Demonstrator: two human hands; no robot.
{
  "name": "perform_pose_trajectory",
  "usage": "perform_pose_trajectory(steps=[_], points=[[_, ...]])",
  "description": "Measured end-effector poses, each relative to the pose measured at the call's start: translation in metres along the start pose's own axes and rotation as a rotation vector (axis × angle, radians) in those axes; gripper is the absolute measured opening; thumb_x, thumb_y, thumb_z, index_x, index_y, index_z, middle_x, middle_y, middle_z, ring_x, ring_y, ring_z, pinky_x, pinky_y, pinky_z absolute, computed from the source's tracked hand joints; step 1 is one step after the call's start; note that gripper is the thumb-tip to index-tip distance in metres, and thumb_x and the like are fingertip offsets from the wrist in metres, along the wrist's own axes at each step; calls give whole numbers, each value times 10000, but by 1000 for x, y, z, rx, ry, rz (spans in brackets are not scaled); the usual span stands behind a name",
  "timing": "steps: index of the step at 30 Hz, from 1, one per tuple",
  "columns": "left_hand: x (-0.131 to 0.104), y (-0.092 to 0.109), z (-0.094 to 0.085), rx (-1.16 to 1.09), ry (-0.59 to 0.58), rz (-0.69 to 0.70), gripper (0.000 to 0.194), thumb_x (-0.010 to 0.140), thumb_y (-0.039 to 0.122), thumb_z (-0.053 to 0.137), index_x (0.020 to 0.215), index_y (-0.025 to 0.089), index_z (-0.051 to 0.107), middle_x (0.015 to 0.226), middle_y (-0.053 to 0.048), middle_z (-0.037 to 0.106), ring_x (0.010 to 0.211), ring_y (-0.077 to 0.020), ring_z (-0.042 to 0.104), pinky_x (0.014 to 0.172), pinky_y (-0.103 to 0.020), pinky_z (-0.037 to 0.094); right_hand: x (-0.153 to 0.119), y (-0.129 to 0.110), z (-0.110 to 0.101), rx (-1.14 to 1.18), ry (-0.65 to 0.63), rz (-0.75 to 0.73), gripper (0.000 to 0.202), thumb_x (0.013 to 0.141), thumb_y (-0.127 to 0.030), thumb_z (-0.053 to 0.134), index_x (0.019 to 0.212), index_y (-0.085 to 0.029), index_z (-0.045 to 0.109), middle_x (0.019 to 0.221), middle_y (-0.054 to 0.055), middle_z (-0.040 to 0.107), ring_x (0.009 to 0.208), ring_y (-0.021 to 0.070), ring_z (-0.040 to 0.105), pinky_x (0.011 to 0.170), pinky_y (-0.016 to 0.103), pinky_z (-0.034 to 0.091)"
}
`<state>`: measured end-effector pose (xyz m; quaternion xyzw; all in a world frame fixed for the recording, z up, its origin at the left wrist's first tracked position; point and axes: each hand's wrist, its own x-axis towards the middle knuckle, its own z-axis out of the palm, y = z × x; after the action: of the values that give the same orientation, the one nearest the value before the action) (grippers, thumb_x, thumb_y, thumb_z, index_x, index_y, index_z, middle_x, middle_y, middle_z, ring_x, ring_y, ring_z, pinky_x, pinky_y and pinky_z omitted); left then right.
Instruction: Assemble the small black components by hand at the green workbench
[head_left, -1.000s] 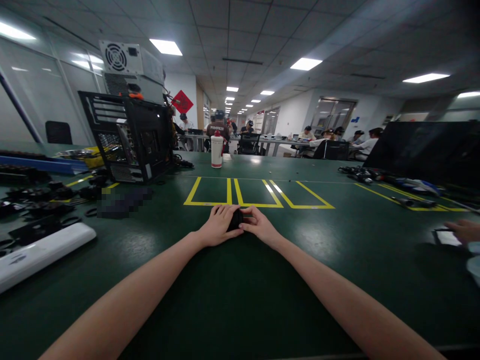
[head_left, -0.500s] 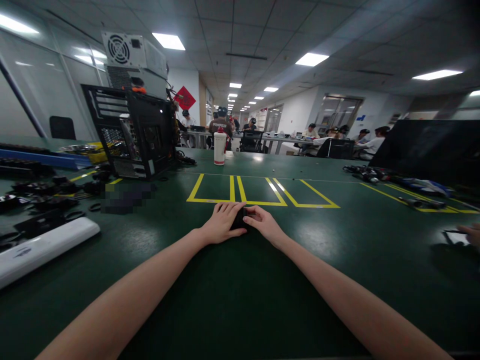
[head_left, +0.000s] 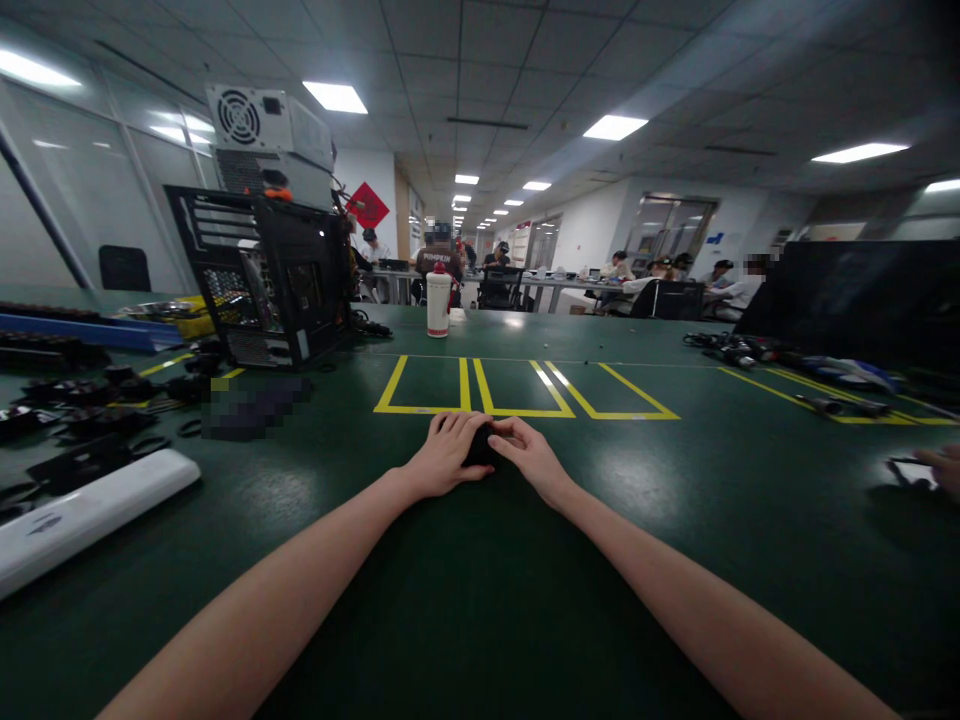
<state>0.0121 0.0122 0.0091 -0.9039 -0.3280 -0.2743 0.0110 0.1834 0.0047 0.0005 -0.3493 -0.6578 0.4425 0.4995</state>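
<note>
A small black object [head_left: 481,447] is held between my two hands, low over or on the green table [head_left: 480,580]; its kind cannot be made out. My left hand [head_left: 448,452] wraps it from the left, fingers over the far side and thumb along the near side. From the right, my right hand [head_left: 531,455] pinches its edge with thumb and fingertips. Much of the object is hidden by my fingers. Just beyond my hands, yellow tape outlines [head_left: 517,412] mark the tabletop.
At left stand a black computer case [head_left: 292,270] and a white elongated box [head_left: 97,515], near several black parts [head_left: 97,400]. A white bottle [head_left: 438,302] is farther back. Cables [head_left: 731,348] and a dark screen [head_left: 862,300] lie right, with another person's hand [head_left: 943,468] at the edge.
The view has shifted slightly, so the scene sits a little lower. Both hands keep nearly the same hold on the black object.
</note>
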Motion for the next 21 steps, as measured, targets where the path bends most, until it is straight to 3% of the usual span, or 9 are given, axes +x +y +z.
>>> perform_pose_trajectory(steps=[5, 11, 16, 21], points=[[0, 0, 1, 14, 11, -1, 604, 721, 418, 553, 1206, 217, 254, 1192, -81, 402, 1106, -248, 352, 943, -425, 211, 3, 5, -3, -2, 5, 71, 266, 682, -285, 593, 924, -192, 535, 958, 36, 569, 915, 161, 538, 861, 349, 398], [-1, -2, 3, 18, 22, 2, 599, 716, 421, 554, 1196, 210, 263, 1171, -78, 420, 1088, -244, 369, 935, -414, 219, -1, 3, -3, 46, -77, 11, 339, 598, -195, 667, 895, -216, 505, 967, 7, 542, 894, 151, 544, 827, 329, 423], [-1, -2, 3, 16, 29, 2, 612, 711, 427, 560, 1198, 212, 259, 1179, -77, 415, 1089, -244, 368, 935, -408, 220, 2, 4, -1, 62, -1, 15, 203, 662, -256, 615, 828, -195, 516, 905, 5, 555, 859, 129, 549, 861, 326, 399], [-1, -2, 4, 18, 26, 0, 617, 708, 423, 564, 1199, 210, 257, 1190, -78, 410, 1100, -246, 361, 945, -414, 206, 6, 7, -3, 43, 13, 62, 265, 658, -272, 616, 889, -186, 519, 934, 24, 562, 894, 148, 545, 869, 342, 394]])
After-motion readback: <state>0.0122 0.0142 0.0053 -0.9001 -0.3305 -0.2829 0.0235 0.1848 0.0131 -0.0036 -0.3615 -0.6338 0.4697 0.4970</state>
